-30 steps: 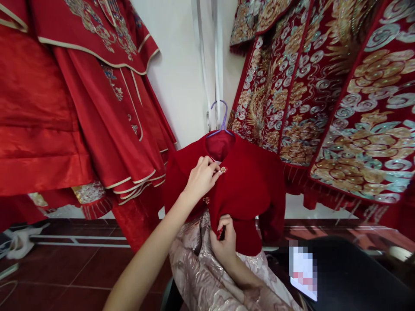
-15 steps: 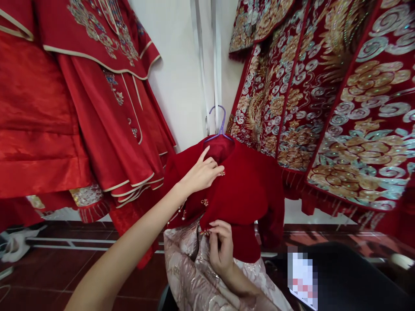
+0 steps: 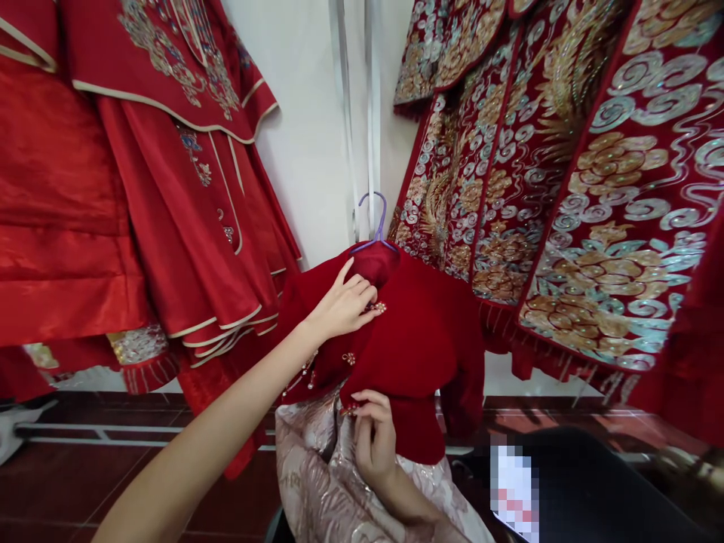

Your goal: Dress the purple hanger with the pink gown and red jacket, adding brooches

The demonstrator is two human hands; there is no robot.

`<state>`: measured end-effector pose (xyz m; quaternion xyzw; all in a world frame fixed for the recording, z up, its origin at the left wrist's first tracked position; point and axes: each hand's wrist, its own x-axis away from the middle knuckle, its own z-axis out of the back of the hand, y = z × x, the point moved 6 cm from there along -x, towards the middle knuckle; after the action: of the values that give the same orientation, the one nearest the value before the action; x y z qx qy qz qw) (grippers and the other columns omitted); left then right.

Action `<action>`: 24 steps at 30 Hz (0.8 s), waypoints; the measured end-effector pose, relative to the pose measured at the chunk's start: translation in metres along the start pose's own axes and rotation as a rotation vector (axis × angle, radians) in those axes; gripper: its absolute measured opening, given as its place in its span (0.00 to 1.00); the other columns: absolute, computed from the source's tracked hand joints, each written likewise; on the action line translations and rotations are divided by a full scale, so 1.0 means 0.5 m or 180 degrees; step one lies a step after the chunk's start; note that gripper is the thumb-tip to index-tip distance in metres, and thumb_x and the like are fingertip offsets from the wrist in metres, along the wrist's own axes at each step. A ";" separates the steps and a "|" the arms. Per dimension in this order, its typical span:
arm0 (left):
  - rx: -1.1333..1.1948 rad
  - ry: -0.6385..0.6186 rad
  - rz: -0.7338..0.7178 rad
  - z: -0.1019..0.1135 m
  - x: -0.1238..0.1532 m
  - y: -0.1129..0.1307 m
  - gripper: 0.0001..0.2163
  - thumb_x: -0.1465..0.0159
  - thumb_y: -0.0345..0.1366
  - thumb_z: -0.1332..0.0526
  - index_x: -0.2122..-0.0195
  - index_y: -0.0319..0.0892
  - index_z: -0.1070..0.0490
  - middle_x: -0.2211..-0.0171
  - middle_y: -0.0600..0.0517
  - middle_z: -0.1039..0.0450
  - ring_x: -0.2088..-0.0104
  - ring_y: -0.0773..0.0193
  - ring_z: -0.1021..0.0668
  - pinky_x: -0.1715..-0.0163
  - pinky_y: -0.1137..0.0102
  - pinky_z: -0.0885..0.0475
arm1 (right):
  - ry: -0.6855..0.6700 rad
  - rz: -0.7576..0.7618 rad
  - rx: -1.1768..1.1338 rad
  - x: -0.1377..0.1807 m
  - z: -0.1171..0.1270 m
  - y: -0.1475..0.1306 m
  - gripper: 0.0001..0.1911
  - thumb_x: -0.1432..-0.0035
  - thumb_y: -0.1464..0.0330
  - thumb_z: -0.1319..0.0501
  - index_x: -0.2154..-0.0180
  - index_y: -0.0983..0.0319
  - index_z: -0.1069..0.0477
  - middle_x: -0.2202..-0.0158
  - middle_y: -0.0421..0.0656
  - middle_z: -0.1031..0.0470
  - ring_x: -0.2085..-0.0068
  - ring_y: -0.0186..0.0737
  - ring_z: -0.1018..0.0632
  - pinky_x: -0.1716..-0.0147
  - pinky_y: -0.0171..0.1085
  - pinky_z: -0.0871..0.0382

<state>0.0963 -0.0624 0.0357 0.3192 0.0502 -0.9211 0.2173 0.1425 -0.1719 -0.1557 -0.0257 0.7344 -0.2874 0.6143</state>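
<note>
A dark red jacket [image 3: 421, 332] hangs by a purple hanger [image 3: 374, 215], its neck gaping at the top. My left hand [image 3: 345, 303] grips the jacket's front edge just below the neckline, with one finger pointing up and a jewelled button [image 3: 378, 307] at the fingertips. Lower down, my right hand [image 3: 374, 437] pinches the bottom corner of the front panel, where another small ornament partly shows. Between the hands, a flower-shaped button [image 3: 348, 359] sits on the front. Pale pink brocade fabric [image 3: 308, 475] falls below the jacket.
Red garments with cream piping [image 3: 164, 188] hang on the left. Heavily embroidered red garments [image 3: 599, 219] hang on the right. White upright rails [image 3: 372, 113] stand behind the hanger. A black surface [image 3: 593, 483] with a blurred white item [image 3: 514, 490] is at lower right.
The view has shifted slightly, so the jacket and hands appear a little further left. More of the upper button shows by my left hand. Both hands keep their hold on the jacket.
</note>
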 end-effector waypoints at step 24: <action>-0.1983 0.0820 0.1321 0.065 0.124 -0.089 0.28 0.33 0.42 0.50 0.35 0.32 0.47 0.41 0.32 0.37 0.42 0.41 0.31 0.40 0.36 0.73 | -0.0350 -0.0023 0.2651 -0.367 0.174 0.073 0.39 0.51 0.76 0.42 0.37 0.63 0.50 0.34 0.59 0.50 0.35 0.57 0.44 0.41 0.57 0.43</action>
<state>0.0152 -0.0528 0.0218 0.3544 0.2885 -0.7506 0.4772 0.2786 -0.1038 -0.0164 0.2070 0.5215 -0.5601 0.6095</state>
